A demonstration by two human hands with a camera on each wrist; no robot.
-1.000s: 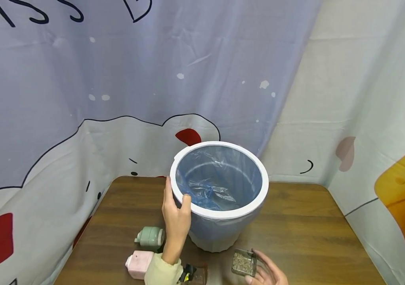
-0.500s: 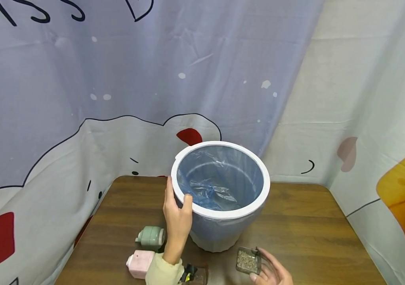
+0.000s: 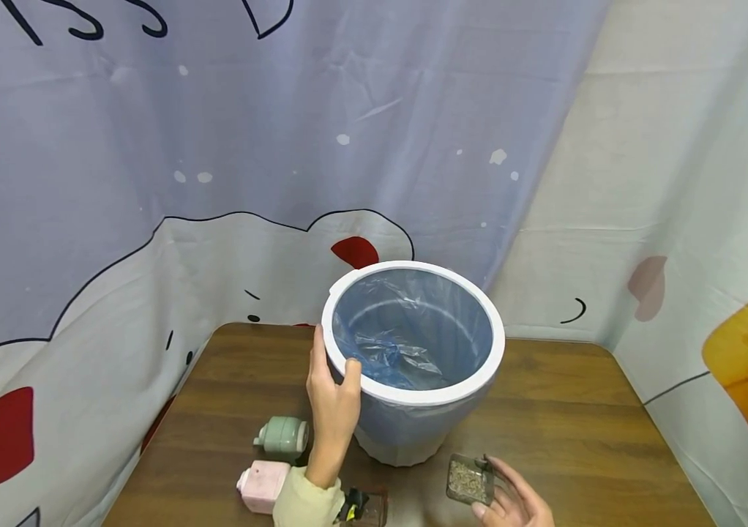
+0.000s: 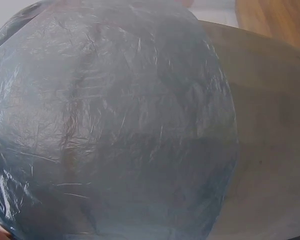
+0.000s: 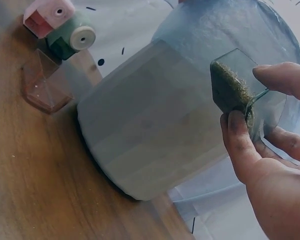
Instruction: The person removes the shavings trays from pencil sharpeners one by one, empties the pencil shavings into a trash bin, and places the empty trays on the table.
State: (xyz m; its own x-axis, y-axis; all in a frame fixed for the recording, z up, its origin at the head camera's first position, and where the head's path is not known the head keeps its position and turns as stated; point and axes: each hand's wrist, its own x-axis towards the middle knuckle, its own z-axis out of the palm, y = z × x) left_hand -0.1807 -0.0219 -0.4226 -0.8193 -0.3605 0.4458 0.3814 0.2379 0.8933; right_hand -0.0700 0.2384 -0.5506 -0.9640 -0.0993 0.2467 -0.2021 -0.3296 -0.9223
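A white trash can (image 3: 407,439) with a thin blue plastic bag (image 3: 407,359) lining it stands upright on the table. My left hand (image 3: 334,410) rests against its left side with straight fingers, the thumb up by the white rim. In the left wrist view the bag (image 4: 115,115) over the can's wall fills most of the picture. Low in front of the can, my right hand (image 3: 515,498) grips a small see-through pencil sharpener drawer (image 3: 470,479) with greyish-brown shavings in it. The right wrist view shows fingers and thumb around this drawer (image 5: 232,87), which overlaps the can there.
To the left lie a green pencil sharpener (image 3: 284,435) and a pink one (image 3: 263,484). A see-through reddish drawer (image 5: 45,85) sits near them, partly behind my left sleeve in the head view. Printed curtains (image 3: 249,146) enclose the wooden table (image 3: 585,424).
The head view has turned a little left, so everything sits further right. My right hand has moved slightly right with the drawer. My left hand stays on the trash can.
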